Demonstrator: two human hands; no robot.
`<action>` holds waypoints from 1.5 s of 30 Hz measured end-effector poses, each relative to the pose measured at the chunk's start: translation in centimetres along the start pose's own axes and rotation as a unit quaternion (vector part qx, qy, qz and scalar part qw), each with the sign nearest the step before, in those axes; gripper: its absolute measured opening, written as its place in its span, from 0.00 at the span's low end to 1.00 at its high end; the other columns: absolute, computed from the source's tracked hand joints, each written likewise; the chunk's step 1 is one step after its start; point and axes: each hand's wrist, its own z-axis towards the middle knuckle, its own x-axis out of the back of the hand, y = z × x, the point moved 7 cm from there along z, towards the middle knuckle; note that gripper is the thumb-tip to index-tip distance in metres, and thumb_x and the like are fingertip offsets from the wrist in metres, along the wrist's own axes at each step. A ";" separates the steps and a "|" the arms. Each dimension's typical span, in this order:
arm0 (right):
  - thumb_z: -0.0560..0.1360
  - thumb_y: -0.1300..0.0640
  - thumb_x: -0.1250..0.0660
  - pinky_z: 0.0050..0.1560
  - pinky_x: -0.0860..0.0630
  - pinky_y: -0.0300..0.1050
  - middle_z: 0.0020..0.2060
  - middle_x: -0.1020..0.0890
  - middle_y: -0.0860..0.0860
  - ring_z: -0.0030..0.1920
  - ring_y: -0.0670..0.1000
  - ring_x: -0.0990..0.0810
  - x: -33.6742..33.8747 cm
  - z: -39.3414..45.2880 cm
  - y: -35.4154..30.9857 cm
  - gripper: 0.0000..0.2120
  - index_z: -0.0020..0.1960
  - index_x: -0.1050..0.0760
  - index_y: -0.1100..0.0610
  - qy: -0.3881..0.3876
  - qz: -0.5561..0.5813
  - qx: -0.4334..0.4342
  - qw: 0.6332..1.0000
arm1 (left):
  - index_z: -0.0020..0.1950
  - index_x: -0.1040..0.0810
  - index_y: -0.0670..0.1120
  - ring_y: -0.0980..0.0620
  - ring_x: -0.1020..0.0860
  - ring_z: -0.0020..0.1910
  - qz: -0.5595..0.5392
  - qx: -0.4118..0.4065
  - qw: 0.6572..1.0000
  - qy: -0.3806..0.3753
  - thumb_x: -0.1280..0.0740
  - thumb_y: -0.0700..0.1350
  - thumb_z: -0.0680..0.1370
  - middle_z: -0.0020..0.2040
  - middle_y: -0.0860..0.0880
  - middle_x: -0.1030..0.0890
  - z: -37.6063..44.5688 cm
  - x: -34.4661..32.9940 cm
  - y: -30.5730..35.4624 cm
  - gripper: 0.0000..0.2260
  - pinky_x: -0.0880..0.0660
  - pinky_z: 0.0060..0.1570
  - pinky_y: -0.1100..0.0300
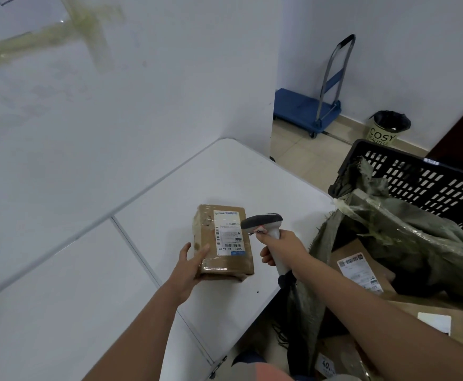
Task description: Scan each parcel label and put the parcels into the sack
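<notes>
Brown cardboard fills the middle of my view: one parcel [224, 243] lies flat on the white worktop [87, 284], its label [229, 232] facing up. My left hand [190, 266] rests against the parcel's near corner at about seven o'clock from it, fingers fairly straight along the side and the thumb laid on top, steadying it rather than wrapped round it. My right hand [281, 250] is clenched round the handle of the scanner [266, 229], just to the three o'clock side of the parcel; the scanner's dark head tips toward the label and sits right at the label's edge. I cannot tell whether a finger presses the trigger.

At four o'clock, off the worktop's edge, the green sack [389, 229] gapes open with its cloth rumpled. Inside I see a boxed parcel with a white label [359, 270], and more cardboard below it toward five o'clock. Behind the sack, at two o'clock, stands a black slotted crate [430, 185]; the sack's cloth drapes over its near rim.

At one o'clock on the floor are a blue trolley [307, 108] and a lined bin [386, 130].
</notes>
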 end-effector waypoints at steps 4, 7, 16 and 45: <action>0.76 0.49 0.30 0.30 0.23 0.40 0.31 0.18 0.55 0.28 0.50 0.20 -0.1 -0.5 -0.6 0.16 0.50 0.23 0.63 -0.016 0.013 -0.024 0.999 | 0.80 0.46 0.52 0.49 0.20 0.52 -0.002 -0.006 1.000 0.004 0.29 0.52 0.77 0.53 0.50 0.21 0.0 -0.2 0.1 0.37 0.21 0.51 0.52; 0.76 0.49 0.30 0.30 0.22 0.40 0.31 0.19 0.57 0.27 0.50 0.21 -0.1 -1.0 -0.8 0.17 0.49 0.24 0.65 -0.034 0.021 -0.058 0.998 | 0.80 0.45 0.52 0.50 0.20 0.52 -0.007 -0.005 1.000 0.006 0.30 0.53 0.78 0.54 0.49 0.21 0.0 -0.2 -0.1 0.35 0.21 0.50 0.53; 0.76 0.50 0.30 0.28 0.25 0.39 0.31 0.20 0.57 0.26 0.49 0.24 0.1 -1.4 -1.7 0.15 0.45 0.25 0.63 -0.047 -0.003 -0.067 0.997 | 0.78 0.42 0.51 0.47 0.21 0.53 0.013 -0.017 1.000 0.012 0.30 0.55 0.76 0.62 0.44 0.24 0.3 -0.1 -0.1 0.35 0.20 0.52 0.51; 0.76 0.50 0.30 0.28 0.24 0.37 0.31 0.21 0.56 0.25 0.49 0.24 0.2 -1.1 -1.7 0.15 0.44 0.25 0.63 -0.037 0.005 -0.091 0.995 | 0.78 0.41 0.51 0.47 0.21 0.53 0.001 -0.021 1.000 -0.004 0.31 0.55 0.77 0.59 0.46 0.23 1.1 -0.4 0.2 0.33 0.20 0.47 0.53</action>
